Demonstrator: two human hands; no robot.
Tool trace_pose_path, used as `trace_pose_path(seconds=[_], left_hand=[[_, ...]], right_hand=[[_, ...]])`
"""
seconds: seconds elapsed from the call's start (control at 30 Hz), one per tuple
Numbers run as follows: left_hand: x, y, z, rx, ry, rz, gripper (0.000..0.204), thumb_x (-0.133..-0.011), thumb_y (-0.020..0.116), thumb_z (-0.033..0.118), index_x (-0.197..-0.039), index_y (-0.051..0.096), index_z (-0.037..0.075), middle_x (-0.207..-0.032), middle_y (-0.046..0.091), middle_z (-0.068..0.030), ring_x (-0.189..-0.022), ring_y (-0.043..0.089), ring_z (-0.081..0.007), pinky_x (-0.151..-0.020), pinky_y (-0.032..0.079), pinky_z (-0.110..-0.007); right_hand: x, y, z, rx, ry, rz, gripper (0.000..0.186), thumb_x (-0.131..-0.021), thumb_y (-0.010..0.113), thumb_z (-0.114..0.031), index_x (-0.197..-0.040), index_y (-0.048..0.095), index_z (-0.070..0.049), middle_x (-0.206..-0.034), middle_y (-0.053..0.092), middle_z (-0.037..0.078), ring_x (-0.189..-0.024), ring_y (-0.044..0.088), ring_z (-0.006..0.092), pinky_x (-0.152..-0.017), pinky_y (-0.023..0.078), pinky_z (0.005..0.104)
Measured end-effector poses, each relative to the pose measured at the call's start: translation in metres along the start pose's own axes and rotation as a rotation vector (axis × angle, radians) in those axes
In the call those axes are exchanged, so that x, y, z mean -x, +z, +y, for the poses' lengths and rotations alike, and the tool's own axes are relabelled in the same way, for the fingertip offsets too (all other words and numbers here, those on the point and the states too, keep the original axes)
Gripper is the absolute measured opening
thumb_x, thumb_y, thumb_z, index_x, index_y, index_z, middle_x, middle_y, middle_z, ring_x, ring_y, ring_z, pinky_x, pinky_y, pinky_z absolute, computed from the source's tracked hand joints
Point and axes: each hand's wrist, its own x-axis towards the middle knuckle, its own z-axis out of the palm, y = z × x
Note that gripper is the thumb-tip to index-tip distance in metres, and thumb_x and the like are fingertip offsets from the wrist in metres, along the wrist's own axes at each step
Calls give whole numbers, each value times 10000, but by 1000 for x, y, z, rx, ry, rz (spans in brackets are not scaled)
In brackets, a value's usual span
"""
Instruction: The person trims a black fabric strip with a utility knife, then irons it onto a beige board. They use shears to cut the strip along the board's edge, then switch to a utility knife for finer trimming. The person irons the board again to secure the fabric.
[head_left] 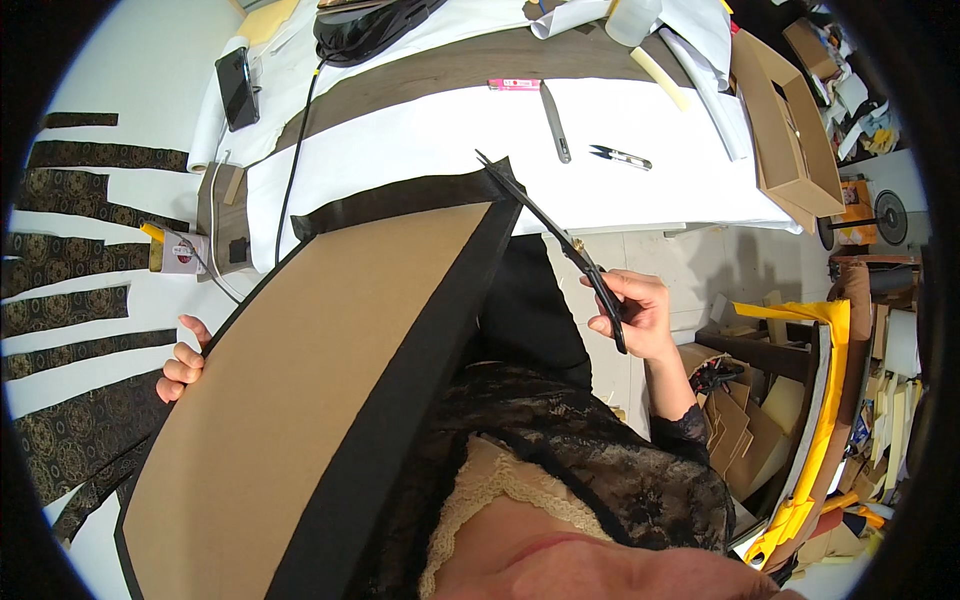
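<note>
A long tan board [300, 380] edged with black material lies slanted across my body, a black flap [390, 197] standing out along its far end. My left hand [185, 360] grips the board's left edge with curled fingers; the thumb is hidden. My right hand [635, 310] holds long black scissors [545, 225] by the handles, their blades crossing the flap's far right corner. Whether they are cutting into it I cannot tell.
The white-covered worktable [700, 180] holds a phone [237, 88], a knife [553, 120], small snips [620, 156] and a cardboard box [780, 130]. Patterned black strips [90, 155] lie at left. Cardboard offcuts [750, 440] and yellow material [830, 380] are at right, near a fan [888, 215].
</note>
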Motion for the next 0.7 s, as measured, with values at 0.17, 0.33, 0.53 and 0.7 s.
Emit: trace_pose_path(seconds=[0.17, 0.33, 0.53, 0.7], left_hand=[[-1, 5, -1, 68, -16, -18, 173, -971, 424, 226, -909, 488, 78, -815, 504, -47, -969, 547, -223, -1161, 187, -586], [1, 0, -2, 84, -1, -20, 204, -972, 432, 255, -874, 455, 78, -810, 487, -48, -984, 534, -222, -1164, 175, -588], [1, -8, -1, 93, -23, -47, 232, -968, 441, 276, -845, 433, 80, -790, 467, -44, -969, 535, -224, -1164, 172, -591], [3, -14, -2, 103, -18, -47, 254, -971, 435, 296, -835, 415, 83, -776, 435, -40, -971, 526, -229, -1164, 179, -588]], right_hand=[[0, 0, 1, 7, 3, -4, 448, -704, 844, -105, -1088, 682, 60, -676, 552, 11, -562, 476, 66, -503, 348, 221], [0, 0, 2, 73, 12, -8, 432, -712, 837, -79, -1090, 681, 61, -669, 564, 16, -568, 489, 66, -507, 368, 214], [-2, 8, 3, -28, -1, 64, 405, -724, 831, -100, -1069, 686, 54, -670, 533, -8, -569, 452, 49, -511, 338, 204], [-5, 17, 3, -319, 50, 143, 504, -774, 801, -225, -1138, 608, 65, -709, 531, -18, -576, 448, 43, -540, 350, 187]])
